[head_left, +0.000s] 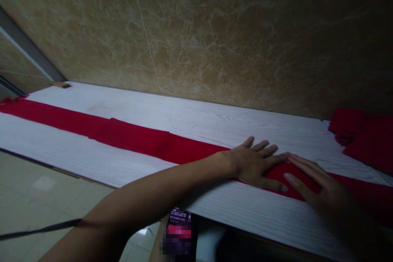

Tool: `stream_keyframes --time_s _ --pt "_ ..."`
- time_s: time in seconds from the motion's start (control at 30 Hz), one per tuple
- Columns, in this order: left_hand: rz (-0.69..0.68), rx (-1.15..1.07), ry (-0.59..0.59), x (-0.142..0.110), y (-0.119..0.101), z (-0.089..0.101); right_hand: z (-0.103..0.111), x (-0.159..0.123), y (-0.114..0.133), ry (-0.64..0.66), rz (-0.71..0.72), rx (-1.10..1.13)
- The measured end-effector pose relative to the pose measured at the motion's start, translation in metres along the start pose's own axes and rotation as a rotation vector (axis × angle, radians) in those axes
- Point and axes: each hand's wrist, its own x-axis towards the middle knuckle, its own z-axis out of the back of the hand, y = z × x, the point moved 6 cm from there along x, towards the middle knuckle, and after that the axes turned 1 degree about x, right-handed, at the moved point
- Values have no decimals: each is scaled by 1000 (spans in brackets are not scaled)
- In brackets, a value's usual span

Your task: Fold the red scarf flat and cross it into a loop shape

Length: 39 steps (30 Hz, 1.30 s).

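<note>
Along the surface (pixel 138 108), between its long edges, lies the red fabric strip (pixel 138 140), likely kept flat by our spread left hand (pixel 253 166) and loosely open right hand (pixel 330 192), neither gripping anything.

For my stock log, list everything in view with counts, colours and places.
cloth strip: 1, red, along board
cloth bundle: 1, red, board's right end
board: 1, white, across view
block: 1, brown, board's far-left corner
wall: 1, tan, behind board
post: 1, grey, far left
phone: 1, dark, lit, below board
strap: 1, dark, lower left
floor: 1, pale, tiled, lower left
left hand: 1, bare, on strip
right hand: 1, bare, on strip
</note>
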Motion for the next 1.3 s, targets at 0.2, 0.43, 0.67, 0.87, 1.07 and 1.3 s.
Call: stream_keyframes --time_s 0.2,0.43,0.67,0.87,1.07,1.3 --pt "2 -4 -7 1 1 -1 -1 -1 -3 11 28 -24" --pt "-11 2 -16 1 2 -2 -3 -1 -1 26 18 -7" --pt "-1 -3 -3 1 1 -1 0 0 2 15 17 -10" --pt "-3 -7 1 2 1 -2 0 0 0 21 -10 -5" --pt "-1 8 -13 1 1 -1 -1 0 -2 1 1 -1" --pt "-6 0 -7 1 1 -1 -3 0 -6 5 -18 -10"
